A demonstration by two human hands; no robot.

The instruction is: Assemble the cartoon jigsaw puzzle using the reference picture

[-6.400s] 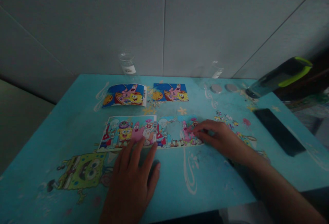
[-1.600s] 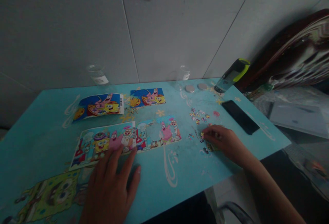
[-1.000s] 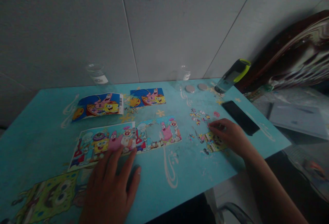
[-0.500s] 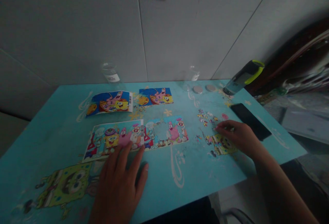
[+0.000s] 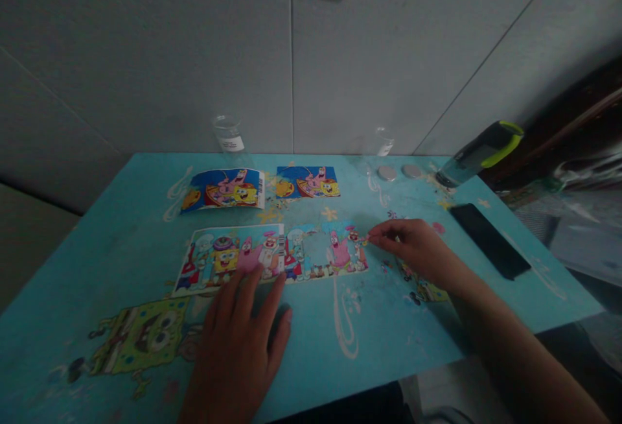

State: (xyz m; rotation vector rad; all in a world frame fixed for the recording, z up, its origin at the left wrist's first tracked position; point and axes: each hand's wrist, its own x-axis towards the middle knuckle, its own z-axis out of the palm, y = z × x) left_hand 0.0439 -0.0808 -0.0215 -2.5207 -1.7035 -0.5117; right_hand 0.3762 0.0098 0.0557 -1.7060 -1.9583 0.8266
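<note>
A partly built cartoon jigsaw [image 5: 324,251] with a gap in its middle lies on the turquoise table [image 5: 403,333], next to a printed reference picture [image 5: 228,257]. My left hand [image 5: 240,343] rests flat with fingers spread, its fingertips on the lower edge of the reference picture. At the jigsaw's right edge my right hand [image 5: 415,250] is pinched on a small puzzle piece [image 5: 367,240]. A few loose pieces [image 5: 422,288] lie below my right wrist.
A second reference picture [image 5: 224,188] and a smaller finished jigsaw [image 5: 307,181] lie further back. Two clear jars [image 5: 228,137] and two round lids [image 5: 387,172] stand near the wall. A black phone [image 5: 488,240] and a green-topped bottle [image 5: 479,153] sit at the right.
My right hand left the loose pieces at the right and moved left to the jigsaw's right edge with a small piece pinched in it. My left hand stayed put.
</note>
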